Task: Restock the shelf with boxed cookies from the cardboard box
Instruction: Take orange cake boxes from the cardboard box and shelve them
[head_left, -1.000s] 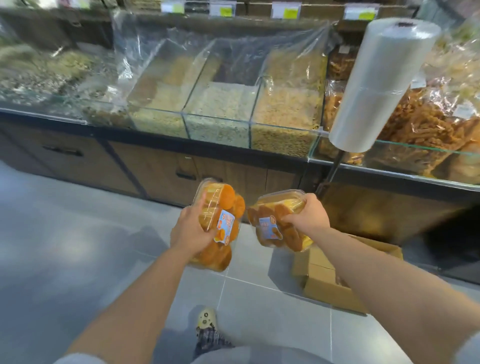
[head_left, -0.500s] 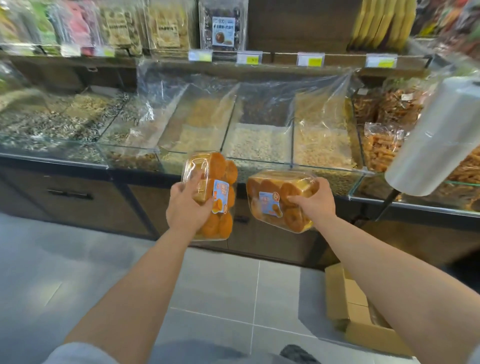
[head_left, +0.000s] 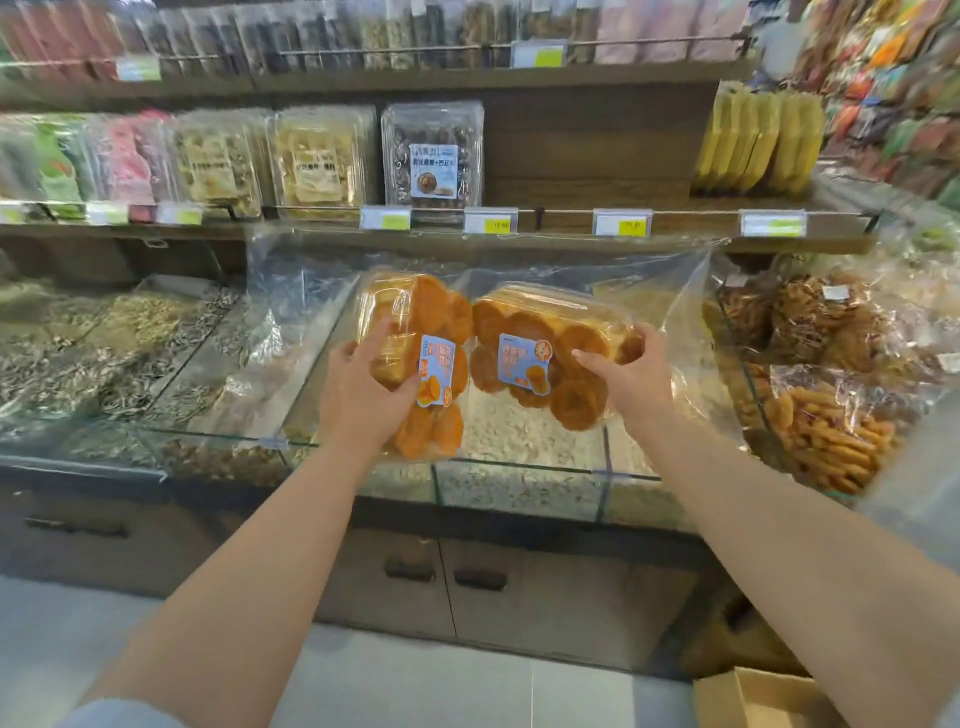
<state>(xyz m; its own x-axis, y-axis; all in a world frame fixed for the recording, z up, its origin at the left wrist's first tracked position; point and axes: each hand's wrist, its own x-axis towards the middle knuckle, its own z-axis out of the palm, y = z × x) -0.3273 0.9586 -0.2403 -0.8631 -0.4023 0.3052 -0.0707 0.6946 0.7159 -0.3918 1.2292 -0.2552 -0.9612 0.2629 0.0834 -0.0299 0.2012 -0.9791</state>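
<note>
Two clear plastic boxes of round orange cookies with blue labels are held side by side above the glass bins. My left hand (head_left: 363, 395) grips the left cookie box (head_left: 415, 358), which stands on end. My right hand (head_left: 631, 379) grips the right cookie box (head_left: 540, 353), tilted with its label toward me. The wooden shelf (head_left: 571, 218) above them has a bare stretch to the right of a clear box of dark cookies (head_left: 434, 156). A corner of the cardboard box (head_left: 753, 696) shows on the floor at bottom right.
Glass bins (head_left: 519, 467) of bulk seeds and grains under plastic film run along the counter below the shelf. Yellow packets (head_left: 758, 140) stand at the shelf's right end, bagged snacks (head_left: 218, 161) at its left. Bags of fried snacks (head_left: 831, 415) fill the right bins.
Both hands have risen with their boxes from knee height near the cardboard box to above the glass bins, just under the shelf. The view has tilted up, revealing the shelf.
</note>
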